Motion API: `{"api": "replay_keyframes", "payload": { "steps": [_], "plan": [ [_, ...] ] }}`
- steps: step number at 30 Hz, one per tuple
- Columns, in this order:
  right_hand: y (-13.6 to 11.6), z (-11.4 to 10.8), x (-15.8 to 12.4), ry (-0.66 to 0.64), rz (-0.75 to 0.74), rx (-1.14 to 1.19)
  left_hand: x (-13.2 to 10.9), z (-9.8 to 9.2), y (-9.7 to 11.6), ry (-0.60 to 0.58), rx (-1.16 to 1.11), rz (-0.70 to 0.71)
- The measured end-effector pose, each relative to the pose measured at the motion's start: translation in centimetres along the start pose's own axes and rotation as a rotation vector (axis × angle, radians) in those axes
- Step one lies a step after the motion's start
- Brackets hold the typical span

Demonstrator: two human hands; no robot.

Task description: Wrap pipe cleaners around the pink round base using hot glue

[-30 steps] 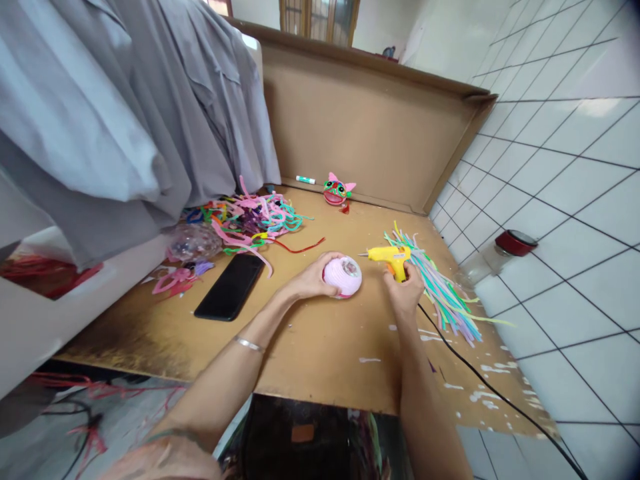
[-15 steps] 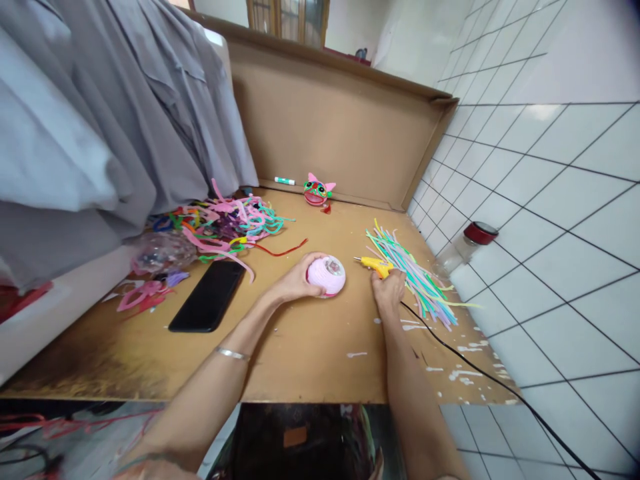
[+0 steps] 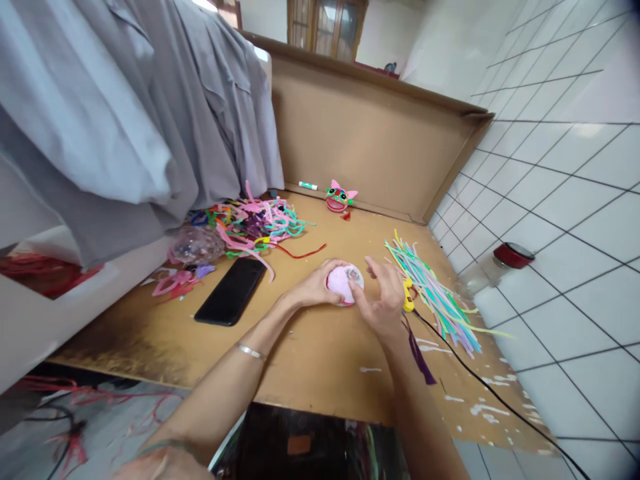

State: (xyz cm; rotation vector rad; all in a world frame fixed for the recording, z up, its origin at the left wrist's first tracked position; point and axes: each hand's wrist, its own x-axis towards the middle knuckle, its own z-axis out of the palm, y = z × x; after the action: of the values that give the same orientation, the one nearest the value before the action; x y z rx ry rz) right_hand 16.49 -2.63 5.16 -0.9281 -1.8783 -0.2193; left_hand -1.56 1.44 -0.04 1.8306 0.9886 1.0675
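My left hand [image 3: 320, 285] is wrapped round a pink and lilac ball [image 3: 340, 283] with a clear, shiny patch on its upper right. My right hand [image 3: 383, 293] is held at the ball's right side, fingers spread, its thumb at the edge of the clear patch; whether it touches cannot be made out. Just right of this hand lies a yellow hot glue gun [image 3: 409, 297], its front part hidden behind the fingers. A dark purple tassel [image 3: 420, 357] rests beside my right wrist.
A bundle of pastel pipe cleaners [image 3: 435, 293] lies right, near a red-lidded jar [image 3: 500, 267]. A black phone [image 3: 230, 293] and a tangled colourful heap [image 3: 265, 223] are left. At the back cardboard [image 3: 370, 127] sit a cat-faced ornament [image 3: 339, 198] and a green-white marker [image 3: 308, 185].
My right hand has let go of the glue gun and moved left to the ball. The purple tassel now shows. The whole view has shifted, while my left hand still holds the ball.
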Motion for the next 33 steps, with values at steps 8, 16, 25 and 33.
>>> {"api": "replay_keyframes", "payload": {
  "steps": [8, 16, 25, 33],
  "plan": [
    [-0.4, 0.2, 2.0, -0.152, 0.135, 0.245, 0.0, -0.1, 0.4, -0.015, 0.044, 0.009],
    [1.3, 0.0, 0.8, -0.206, 0.128, 0.156, 0.0, 0.0, -0.4, -0.011, 0.004, -0.013],
    [2.7, -0.1, -0.6, -0.320, 0.062, 0.163, -0.2, -0.1, 0.1, -0.035, -0.039, -0.035],
    [3.3, 0.3, -1.3, -0.297, 0.097, 0.127, -0.1, -0.1, -0.4, -0.051, -0.052, -0.011]
  ]
}}
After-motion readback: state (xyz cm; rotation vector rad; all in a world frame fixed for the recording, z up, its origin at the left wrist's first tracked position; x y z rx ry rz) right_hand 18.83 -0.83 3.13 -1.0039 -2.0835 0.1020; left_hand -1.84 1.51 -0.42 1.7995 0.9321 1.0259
